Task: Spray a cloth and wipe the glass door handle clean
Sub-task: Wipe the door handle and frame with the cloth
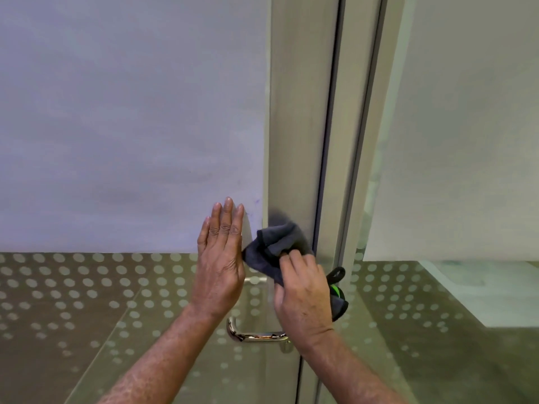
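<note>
My right hand grips a dark grey cloth and presses it against the metal door frame, just above the handle. A black and green part shows behind this hand; I cannot tell what it is. My left hand lies flat on the frosted glass with its fingers straight and together, holding nothing. The chrome door handle curves out below both hands; its upper part is mostly hidden behind them.
The lower glass carries a band of pale dots. A dark gap runs down between the door frame and the neighbouring frame. Another frosted panel stands to the right.
</note>
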The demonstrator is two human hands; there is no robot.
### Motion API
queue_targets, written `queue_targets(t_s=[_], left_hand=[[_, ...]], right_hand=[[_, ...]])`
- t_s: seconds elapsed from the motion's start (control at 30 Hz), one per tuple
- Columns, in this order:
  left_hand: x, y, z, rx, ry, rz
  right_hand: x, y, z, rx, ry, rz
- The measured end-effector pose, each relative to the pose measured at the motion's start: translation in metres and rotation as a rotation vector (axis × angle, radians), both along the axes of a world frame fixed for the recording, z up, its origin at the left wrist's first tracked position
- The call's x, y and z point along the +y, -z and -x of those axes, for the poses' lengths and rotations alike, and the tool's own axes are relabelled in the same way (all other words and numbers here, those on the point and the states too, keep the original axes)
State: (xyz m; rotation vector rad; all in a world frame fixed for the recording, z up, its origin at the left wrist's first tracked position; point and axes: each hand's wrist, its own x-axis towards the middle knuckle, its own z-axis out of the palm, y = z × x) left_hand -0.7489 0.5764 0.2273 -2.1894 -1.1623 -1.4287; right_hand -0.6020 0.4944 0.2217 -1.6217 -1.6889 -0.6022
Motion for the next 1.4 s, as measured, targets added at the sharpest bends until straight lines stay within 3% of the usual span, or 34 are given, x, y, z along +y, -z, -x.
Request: queue_targets(t_s=[0.37, 0.8, 1.2, 1.4], left_hand=[[0.009, 0.006, -0.002, -0.006, -0.012, -0.045], [0.003, 0.004, -0.001, 0.009, -0.026, -0.033], [0.005, 0.004, 0.001, 0.022, -0.016, -0.021], [0.0, 0.0, -0.001, 0.014, -0.037, -0.011]], right_hand=[[-0.012, 0.043, 0.011, -0.109, -0.033, 0.446], [-0.009, 0.033, 0.003, -0.157, -0.108, 0.595], [0.001, 0.019, 0.002, 0.21, 0.001, 0.0], [0.002, -0.001, 0.007, 0.546, 0.031, -0.07]])
